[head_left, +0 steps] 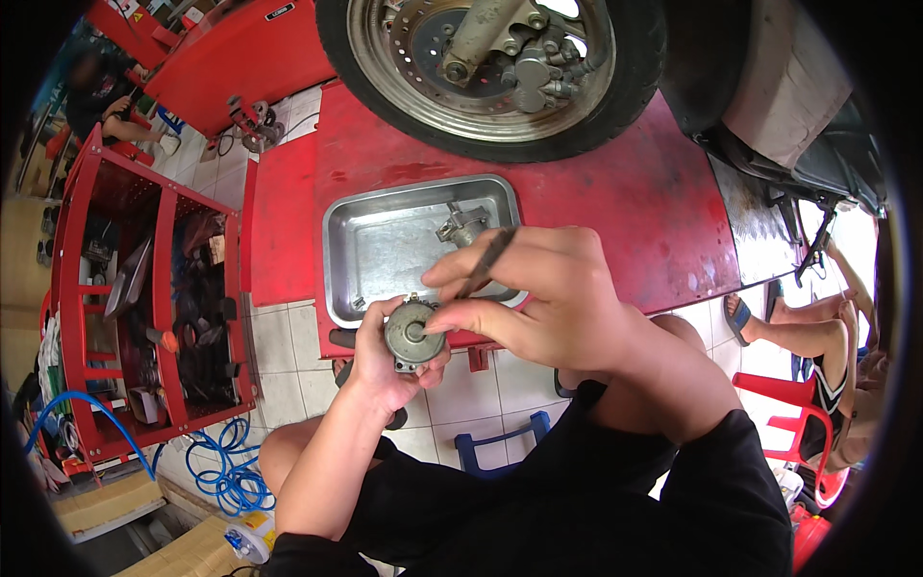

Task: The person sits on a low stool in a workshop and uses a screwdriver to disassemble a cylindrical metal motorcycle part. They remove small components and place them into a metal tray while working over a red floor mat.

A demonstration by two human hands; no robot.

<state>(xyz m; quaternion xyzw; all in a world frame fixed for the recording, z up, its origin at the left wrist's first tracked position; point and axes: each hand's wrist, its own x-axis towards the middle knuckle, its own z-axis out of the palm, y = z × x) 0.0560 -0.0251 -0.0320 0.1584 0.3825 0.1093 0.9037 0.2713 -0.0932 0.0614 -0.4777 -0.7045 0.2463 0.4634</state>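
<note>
My left hand (385, 363) is wrapped around a round grey metal part (405, 327) with a raised boss at its centre and small lugs at its rim. It holds the part just off the near edge of a shallow steel tray (338, 245). Above and to the right, my right hand (548, 293) grips a slim dark stick-like tool (488, 262); its exact kind is unclear. The right thumb reaches to the part's face; whether it touches, I cannot tell. In the tray, partly behind my right fingers, lies a grey metal casting (463, 223). A tiny piece (360, 302) rests in its near-left corner.
A red work platform (615, 212) carries the tray, with a motorcycle wheel (385, 106) at its far side. Left stands a red tool cart (173, 288), near a coiled blue hose (226, 471). A blue stool (502, 442) is below me. Other people sit at far left and right.
</note>
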